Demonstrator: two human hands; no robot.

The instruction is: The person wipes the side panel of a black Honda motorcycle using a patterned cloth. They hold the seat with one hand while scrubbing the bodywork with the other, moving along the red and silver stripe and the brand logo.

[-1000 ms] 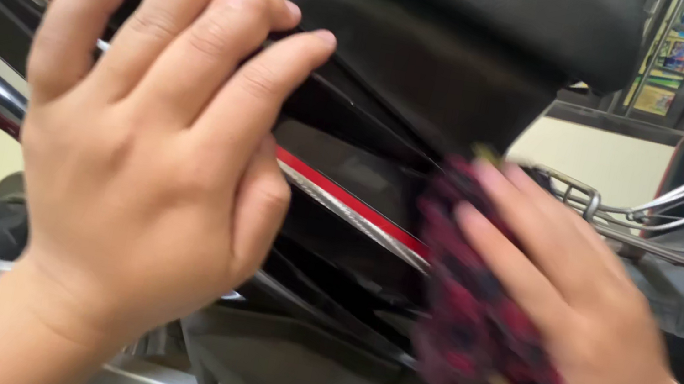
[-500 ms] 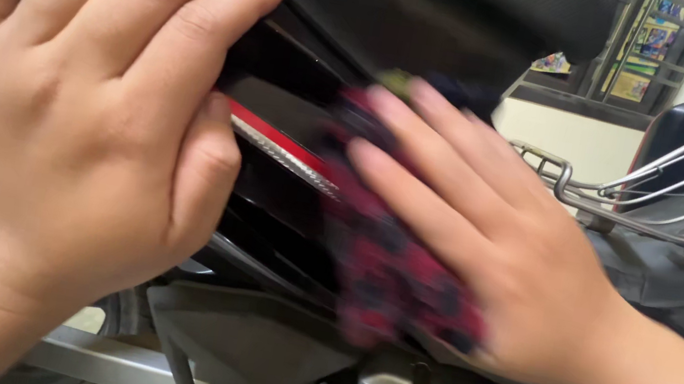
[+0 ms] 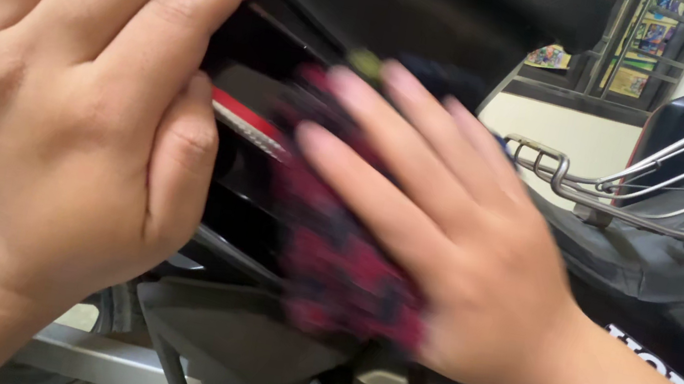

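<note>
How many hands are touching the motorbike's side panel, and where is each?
2. The left hand lies flat on the black panel at the left. The right hand presses a red-and-black cloth against the panel at the middle. No other hands show.

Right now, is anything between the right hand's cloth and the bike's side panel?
Nothing visible. The right hand presses the red-and-black cloth flat on the black side panel. The left hand rests on the panel beside it, clear of the cloth.
</note>
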